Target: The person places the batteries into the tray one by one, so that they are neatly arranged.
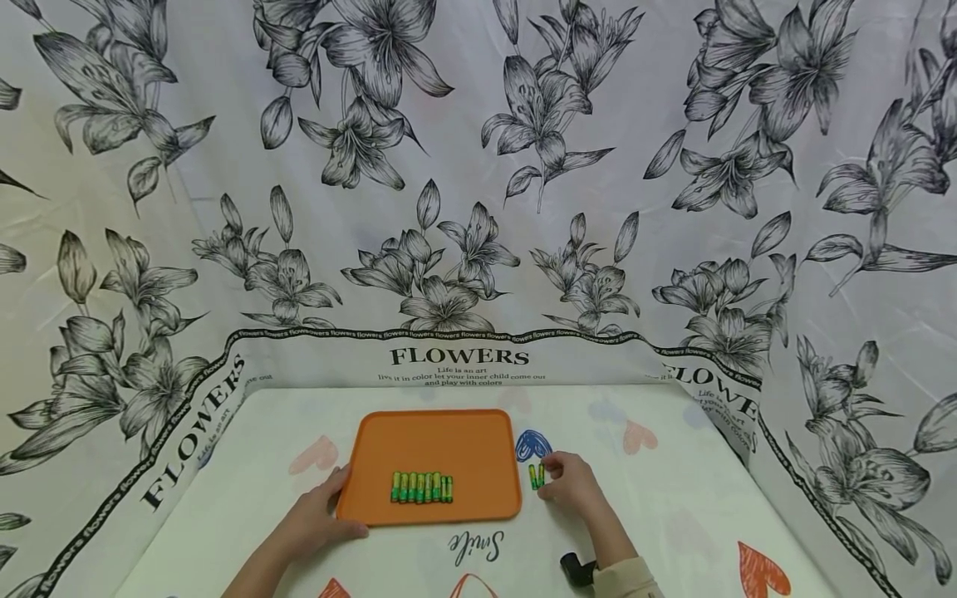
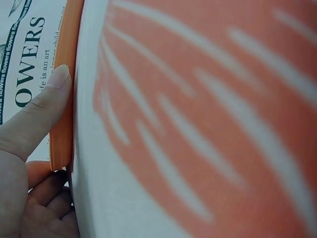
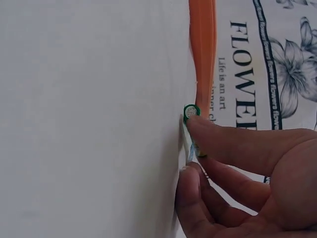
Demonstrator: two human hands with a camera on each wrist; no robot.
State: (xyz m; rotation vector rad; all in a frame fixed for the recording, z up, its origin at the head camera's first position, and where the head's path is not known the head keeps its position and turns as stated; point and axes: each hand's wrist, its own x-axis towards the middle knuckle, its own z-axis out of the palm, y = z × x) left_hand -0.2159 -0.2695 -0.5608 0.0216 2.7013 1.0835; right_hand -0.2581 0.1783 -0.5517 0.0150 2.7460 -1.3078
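An orange tray (image 1: 434, 440) lies on the table, a row of several green-and-yellow batteries (image 1: 415, 487) standing side by side on it. My left hand (image 1: 317, 515) holds the tray's near left corner; in the left wrist view its thumb (image 2: 54, 87) lies against the tray's side and other fingers bend round the corner. Just right of the tray, two thin batteries (image 1: 532, 477) stand close together. My right hand (image 1: 571, 486) pinches the right one of these. In the right wrist view a battery's flat end (image 3: 191, 111) shows at the thumb; the fingertips behind are partly hidden.
A black curved object (image 1: 576, 570) lies beside my right forearm. The white tablecloth (image 1: 673, 465) has printed hearts and the word Smile. Flower-printed curtains (image 1: 463, 249) hang behind the table and along both sides.
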